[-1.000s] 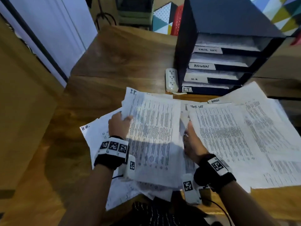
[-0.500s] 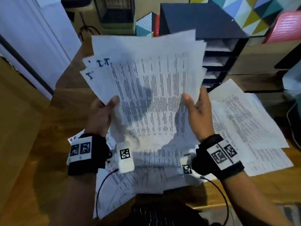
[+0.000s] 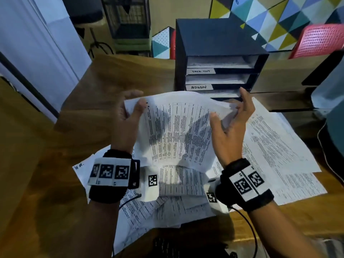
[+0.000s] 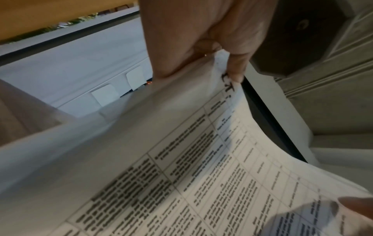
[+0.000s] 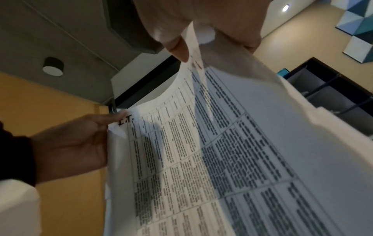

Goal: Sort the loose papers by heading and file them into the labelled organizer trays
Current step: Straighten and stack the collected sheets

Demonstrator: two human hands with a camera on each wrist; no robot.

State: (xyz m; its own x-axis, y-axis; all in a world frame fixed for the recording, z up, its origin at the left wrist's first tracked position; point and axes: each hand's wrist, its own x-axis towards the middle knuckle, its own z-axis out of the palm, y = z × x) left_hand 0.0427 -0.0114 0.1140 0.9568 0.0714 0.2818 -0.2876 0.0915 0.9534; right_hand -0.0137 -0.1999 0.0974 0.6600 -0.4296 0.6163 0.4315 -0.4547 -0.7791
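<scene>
My left hand (image 3: 128, 125) grips the upper left corner of the I.T. stack (image 3: 178, 131), thumb on the top sheet beside the handwritten "I.T." heading, fingers curled behind; the left wrist view shows the same pinch right at that lettering. The stack is several printed table sheets held up off the desk (image 3: 55, 183), bowed upward in the middle, far edge at 12 o'clock from me and just in front of the organizer (image 3: 219, 47). My right hand (image 3: 232, 127) holds the stack's upper right edge at about 1 o'clock, thumb in front and fingers behind, the index finger standing straight up; the right wrist view shows a sheet edge caught between thumb and fingertip, the pages fanned apart there. Beneath the stack, loose papers (image 3: 279, 151) lie spread over the desk, reaching out toward 3 o'clock, with one sheet marked "H.R." (image 3: 80, 165) poking out at 9 o'clock under my left wrist. The organizer stands at 12 to 1 o'clock, dark, with papers in its upper trays labelled "TASK LIST" (image 3: 201, 71) and "ADMIN" (image 3: 198, 87); the lower trays are hidden behind the stack. A pink perforated chair (image 3: 316, 40) shows at 2 o'clock.
</scene>
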